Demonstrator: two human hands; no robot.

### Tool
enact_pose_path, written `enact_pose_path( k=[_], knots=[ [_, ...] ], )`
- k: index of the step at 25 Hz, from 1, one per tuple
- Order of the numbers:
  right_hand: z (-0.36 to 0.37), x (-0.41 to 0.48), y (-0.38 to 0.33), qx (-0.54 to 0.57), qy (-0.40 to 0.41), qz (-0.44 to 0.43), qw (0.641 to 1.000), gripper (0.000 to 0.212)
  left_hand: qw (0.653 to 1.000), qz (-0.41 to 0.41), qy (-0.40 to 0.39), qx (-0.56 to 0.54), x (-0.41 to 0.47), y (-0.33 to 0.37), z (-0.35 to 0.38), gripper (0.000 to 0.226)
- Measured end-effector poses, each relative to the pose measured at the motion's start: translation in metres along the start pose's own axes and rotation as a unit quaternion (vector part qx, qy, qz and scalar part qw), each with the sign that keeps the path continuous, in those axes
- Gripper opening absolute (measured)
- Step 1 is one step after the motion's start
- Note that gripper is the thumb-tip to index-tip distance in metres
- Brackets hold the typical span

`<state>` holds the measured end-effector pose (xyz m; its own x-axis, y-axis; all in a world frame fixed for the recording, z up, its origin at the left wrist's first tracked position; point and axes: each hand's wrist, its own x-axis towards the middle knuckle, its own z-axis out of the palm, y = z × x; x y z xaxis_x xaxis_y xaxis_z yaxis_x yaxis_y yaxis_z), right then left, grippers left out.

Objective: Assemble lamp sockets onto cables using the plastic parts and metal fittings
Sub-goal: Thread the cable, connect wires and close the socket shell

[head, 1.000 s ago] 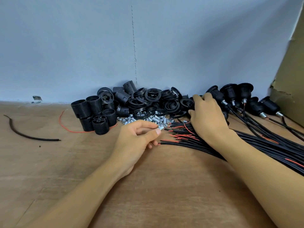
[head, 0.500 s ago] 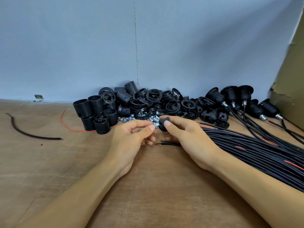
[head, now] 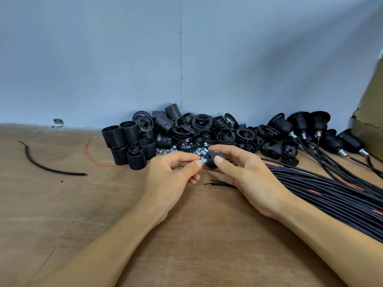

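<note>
Left hand [head: 172, 179] is pinching a metal threaded fitting [head: 204, 161] against a black socket cap [head: 211, 160], which the right hand [head: 244, 177] is gripping; both held above the wooden table [head: 62, 204], cable bundle [head: 331, 195] at 3 o'clock.

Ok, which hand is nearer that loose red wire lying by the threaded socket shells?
Left. The left hand is just right of the red wire and the threaded shells; the right hand sits farther right, beside the cable bundle.
</note>
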<state>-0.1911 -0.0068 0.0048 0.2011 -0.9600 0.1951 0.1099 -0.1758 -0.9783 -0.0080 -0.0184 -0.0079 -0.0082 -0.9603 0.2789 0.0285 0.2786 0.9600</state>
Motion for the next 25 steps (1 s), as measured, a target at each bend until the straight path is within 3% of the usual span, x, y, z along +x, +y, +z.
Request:
enact_pose_path(
  k=[5, 10, 14, 19, 23, 25],
  knots=[
    [0.003, 0.0, -0.004, -0.058, 0.024, 0.002, 0.998, 0.025, 0.998, 0.033, -0.019, 0.047, -0.004, 0.002, 0.0, 0.016],
    [0.004, 0.002, -0.006, 0.027, 0.045, 0.043, 0.998, 0.033, 0.993, 0.086, 0.014, 0.074, -0.005, 0.002, 0.005, 0.016],
    [0.001, 0.003, -0.006, 0.031, 0.026, 0.04, 0.998, 0.034, 0.984, 0.122, 0.026, 0.13, -0.007, 0.002, 0.006, 0.019],
    [-0.003, 0.002, -0.007, 0.039, -0.008, 0.013, 0.999, 0.038, 0.999, 0.042, 0.007, 0.02, -0.004, 0.006, 0.003, 0.011],
    [0.001, 0.001, -0.012, -0.057, 0.025, 0.026, 0.998, 0.034, 0.997, 0.052, -0.022, 0.045, -0.007, 0.009, 0.003, 0.013],
    [0.002, 0.001, -0.013, -0.116, 0.05, 0.056, 0.99, 0.052, 0.997, 0.057, -0.032, 0.049, -0.009, 0.01, 0.005, 0.015]
  ],
)
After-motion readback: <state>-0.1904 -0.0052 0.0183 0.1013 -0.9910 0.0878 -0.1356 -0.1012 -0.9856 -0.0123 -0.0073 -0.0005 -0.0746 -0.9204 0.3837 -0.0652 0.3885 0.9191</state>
